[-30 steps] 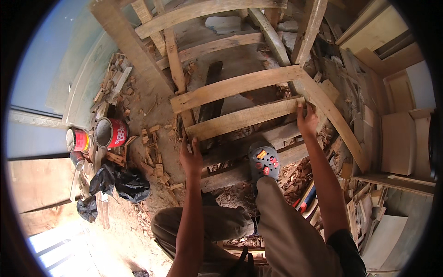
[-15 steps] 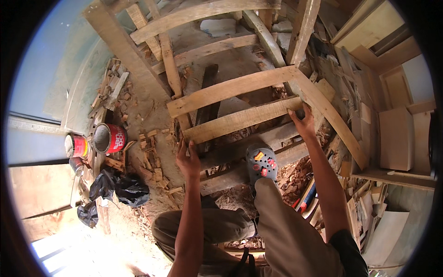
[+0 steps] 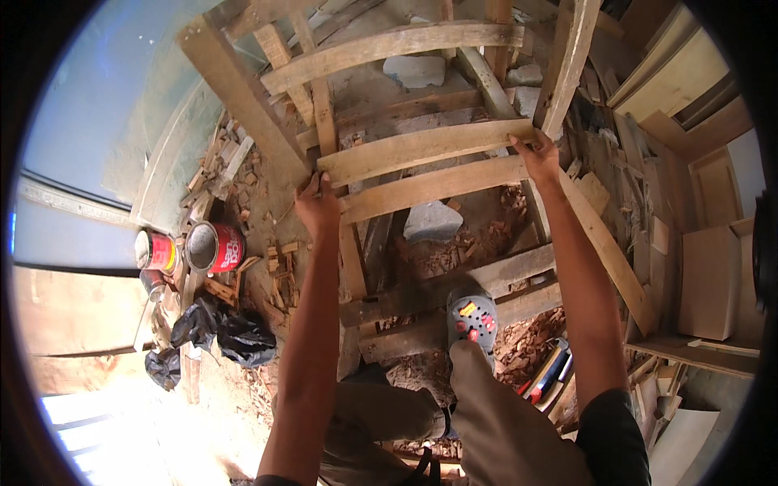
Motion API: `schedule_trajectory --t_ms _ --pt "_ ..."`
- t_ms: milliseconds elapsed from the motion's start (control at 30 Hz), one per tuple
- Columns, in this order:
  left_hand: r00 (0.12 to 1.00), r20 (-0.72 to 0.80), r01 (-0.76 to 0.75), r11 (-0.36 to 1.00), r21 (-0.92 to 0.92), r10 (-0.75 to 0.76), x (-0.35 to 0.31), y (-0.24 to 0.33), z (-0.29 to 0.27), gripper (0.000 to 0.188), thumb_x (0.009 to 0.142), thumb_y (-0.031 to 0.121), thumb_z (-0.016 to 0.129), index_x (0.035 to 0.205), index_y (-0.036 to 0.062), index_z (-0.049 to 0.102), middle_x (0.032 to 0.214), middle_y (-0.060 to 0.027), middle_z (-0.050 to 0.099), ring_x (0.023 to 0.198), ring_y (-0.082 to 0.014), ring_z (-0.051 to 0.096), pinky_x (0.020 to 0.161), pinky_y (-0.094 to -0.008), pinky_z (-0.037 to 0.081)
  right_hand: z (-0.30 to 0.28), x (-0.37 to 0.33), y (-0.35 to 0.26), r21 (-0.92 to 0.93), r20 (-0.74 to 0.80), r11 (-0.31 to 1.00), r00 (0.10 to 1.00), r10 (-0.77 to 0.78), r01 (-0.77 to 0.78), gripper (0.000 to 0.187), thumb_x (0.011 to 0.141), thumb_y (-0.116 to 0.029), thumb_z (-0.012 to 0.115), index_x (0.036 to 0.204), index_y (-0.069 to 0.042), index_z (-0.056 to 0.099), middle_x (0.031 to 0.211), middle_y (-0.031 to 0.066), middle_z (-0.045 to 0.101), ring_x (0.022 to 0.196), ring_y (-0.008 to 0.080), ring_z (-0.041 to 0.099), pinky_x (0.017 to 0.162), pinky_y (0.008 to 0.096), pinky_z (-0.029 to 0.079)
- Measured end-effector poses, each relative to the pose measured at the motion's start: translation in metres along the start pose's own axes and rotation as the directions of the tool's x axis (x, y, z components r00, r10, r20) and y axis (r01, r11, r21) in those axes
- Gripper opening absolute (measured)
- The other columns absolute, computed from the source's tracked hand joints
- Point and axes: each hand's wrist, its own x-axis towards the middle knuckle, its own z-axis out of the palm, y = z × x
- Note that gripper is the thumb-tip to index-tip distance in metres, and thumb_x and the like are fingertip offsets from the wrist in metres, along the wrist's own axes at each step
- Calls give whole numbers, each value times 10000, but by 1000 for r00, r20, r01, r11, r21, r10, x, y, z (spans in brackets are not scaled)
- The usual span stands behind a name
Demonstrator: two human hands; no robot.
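A flat wooden slat (image 3: 425,152) spans between my two hands, across a wooden frame of posts and rails. My left hand (image 3: 318,202) is closed on its left end, fingers bent around the edge. My right hand (image 3: 538,158) pinches the right end, beside an upright post (image 3: 571,69). Just nearer to me runs a similar crosspiece (image 3: 433,188), which my right wrist partly covers. Farther off, a curved-looking rail (image 3: 397,50) joins the frame's uprights. My foot, in a grey clog (image 3: 472,314), rests on the low boards (image 3: 519,267) of the frame.
Paint cans (image 3: 214,247) and black plastic bags (image 3: 243,336) lie at the left. Wood scraps and chips litter the ground. A saw-like tool with a red and blue handle (image 3: 551,368) lies right of my foot. Panels and a cabinet (image 3: 705,283) stand at the right.
Both hands have moved the slat away from me, from the near side of the fixed crosspiece to its far side. The view has shifted slightly.
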Motion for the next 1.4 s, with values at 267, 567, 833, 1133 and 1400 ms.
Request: schedule_trajectory --t_ms 267,567,833,1133,1400 --pt "985 -161 -53 996 74 65 -13 -12 28 482 898 196 681 1311 -37 594 1496 -271 392 1122 -391 612 939 -434 504 47 6 19 -156 -126 987 991 -47 27 782 785 -359 810 1342 95 502 1236 276 611 1152 369 602 979 403 484" --pt "856 186 -514 761 394 482 -75 -4 46 727 926 213 599 1539 37 253 1601 -261 152 1484 -428 158 1190 -549 187 29 -22 10 -539 -54 806 945 -323 245 620 865 -171 710 1415 -26 462 1402 297 473 1317 453 442 1115 479 370" --pt "764 323 -645 666 374 559 -10 -20 51 595 991 198 543 1535 119 317 1608 -204 183 1480 -393 194 1204 -504 199 47 -31 -19 -379 137 856 936 -323 351 620 858 -182 720 1419 -99 470 1293 242 589 1120 431 601 940 475 515" --pt "645 344 -761 534 368 682 6 -30 62 629 968 261 578 1533 131 335 1596 -154 266 1480 -350 234 1198 -512 203 54 -25 -1 -566 137 752 938 -317 337 660 837 -244 734 1431 -131 470 1384 171 533 1225 368 538 1026 506 434" --pt "672 584 -732 529 429 456 27 1 41 750 921 380 639 1525 96 297 1474 -122 389 1398 -335 341 1179 -633 124 45 3 -24 -779 330 370 832 -445 507 571 949 -181 531 1501 -234 393 1445 133 431 1373 295 404 1132 566 281"
